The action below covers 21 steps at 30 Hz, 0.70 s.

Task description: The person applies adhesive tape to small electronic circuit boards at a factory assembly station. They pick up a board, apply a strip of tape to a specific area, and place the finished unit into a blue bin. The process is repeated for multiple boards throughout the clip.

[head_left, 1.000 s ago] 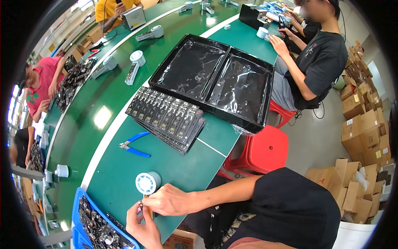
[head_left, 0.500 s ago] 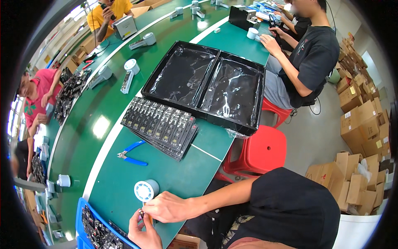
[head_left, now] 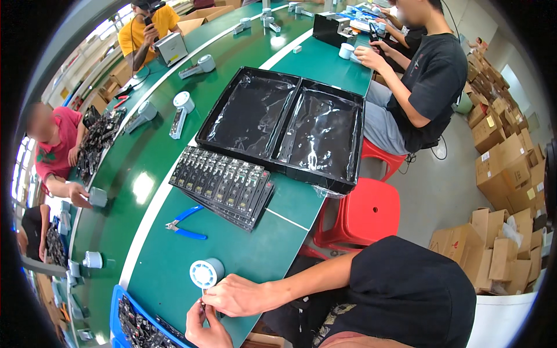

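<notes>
A handheld fan with a round pale blue and white head [head_left: 206,272] is near the front edge of the green table. Its handle is mostly hidden behind my hands. My right hand [head_left: 235,294] is closed with its fingertips at the fan's neck, just below the head. Right against it, my left hand [head_left: 204,326] pinches at the same spot. A small dark bit shows between the left fingers, too small to name. Beyond the fan lie blue-handled side cutters [head_left: 187,224], their jaws pointing left. Farther off sits a stack of black circuit board panels [head_left: 223,184].
A blue bin [head_left: 120,301] of small circuit boards stands at lower left. Behind the panels is a black two-part tray [head_left: 277,155] lined with clear film. Similar fans [head_left: 182,103] lie along the green belt. A red stool [head_left: 371,210] stands right, and co-workers sit around.
My hands stay together at the fan's neck, and the view has shifted slightly. At the left, a co-worker in a pink shirt has reached toward the belt with a pale blue piece.
</notes>
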Available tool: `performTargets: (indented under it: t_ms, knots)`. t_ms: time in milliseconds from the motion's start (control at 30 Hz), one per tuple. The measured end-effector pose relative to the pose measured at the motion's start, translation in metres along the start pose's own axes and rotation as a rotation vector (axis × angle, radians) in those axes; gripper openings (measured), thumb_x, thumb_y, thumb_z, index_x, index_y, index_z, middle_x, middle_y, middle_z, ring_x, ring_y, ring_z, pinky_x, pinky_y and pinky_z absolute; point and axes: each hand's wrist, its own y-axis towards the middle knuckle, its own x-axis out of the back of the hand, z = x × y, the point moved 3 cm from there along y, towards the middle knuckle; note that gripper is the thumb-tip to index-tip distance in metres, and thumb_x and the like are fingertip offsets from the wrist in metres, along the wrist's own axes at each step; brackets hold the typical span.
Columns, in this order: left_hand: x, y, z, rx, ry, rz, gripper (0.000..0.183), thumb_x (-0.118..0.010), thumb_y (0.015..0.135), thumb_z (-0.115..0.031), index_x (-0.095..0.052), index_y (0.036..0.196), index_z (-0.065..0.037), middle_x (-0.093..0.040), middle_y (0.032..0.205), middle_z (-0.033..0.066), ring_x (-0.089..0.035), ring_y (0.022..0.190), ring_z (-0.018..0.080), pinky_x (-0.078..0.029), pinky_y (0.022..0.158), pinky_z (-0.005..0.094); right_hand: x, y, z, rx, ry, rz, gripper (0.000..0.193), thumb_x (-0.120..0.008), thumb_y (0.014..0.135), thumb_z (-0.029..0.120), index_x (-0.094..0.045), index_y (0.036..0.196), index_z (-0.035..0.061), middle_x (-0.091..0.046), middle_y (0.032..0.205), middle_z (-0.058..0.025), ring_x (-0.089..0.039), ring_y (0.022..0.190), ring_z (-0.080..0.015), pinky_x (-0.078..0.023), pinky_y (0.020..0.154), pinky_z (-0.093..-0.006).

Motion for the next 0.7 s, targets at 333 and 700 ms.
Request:
performTargets:
  t_ms: [333, 700]
  knots:
    - [-0.003, -0.001, 0.004, 0.041, -0.042, -0.028, 0.019, -0.074, 0.091, 0.003, -0.074, 0.109, 0.009, -0.077, 0.093, 0.0176, -0.075, 0.078, 0.0213, -0.061, 0.071, 0.0326, -0.002, -0.001, -0.003, 0.017, 0.006, -0.019, 0.011, -0.066, 0.087, 0.009, -0.062, 0.084, -0.0014, -0.066, 0.078, -0.0172, -0.067, 0.070, -0.0402, -0.052, 0.060, -0.0492]
    - [0.003, -0.004, -0.009, 0.095, -0.063, 0.073, 0.023, -0.070, 0.096, 0.006, -0.070, 0.118, 0.012, -0.076, 0.108, 0.0226, -0.075, 0.096, 0.0251, -0.064, 0.082, 0.0335, 0.002, 0.001, 0.000, 0.034, 0.058, -0.003, 0.010, -0.064, 0.087, 0.008, -0.065, 0.085, -0.0017, -0.067, 0.078, -0.0177, -0.068, 0.071, -0.0399, -0.052, 0.061, -0.0491]
